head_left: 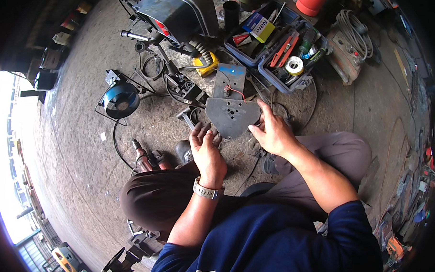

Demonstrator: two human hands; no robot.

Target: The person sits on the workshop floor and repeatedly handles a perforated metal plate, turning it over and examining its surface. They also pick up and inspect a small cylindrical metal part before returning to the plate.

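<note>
A dark grey metal plate [221,117], flat along its far edge and rounded toward me, has a cluster of small holes. My right hand [274,131] grips its right edge, thumb on top and fingers at the far side. Beside the plate's lower left edge is my left hand [208,153], its fingers loosely bent and apart; whether they touch the plate I cannot tell. Just beyond lies a rectangular metal plate [223,79] with blue marks, and a thin red wire [237,91] crosses its near end.
Beyond stand an open blue toolbox [278,83] holding tools and a tape roll [294,65], a dark welding helmet [179,15] and a yellow tool [206,64]. Leftward are a blue fan [121,100] and a red power tool [142,160]. A coiled cable [355,33] sits at right.
</note>
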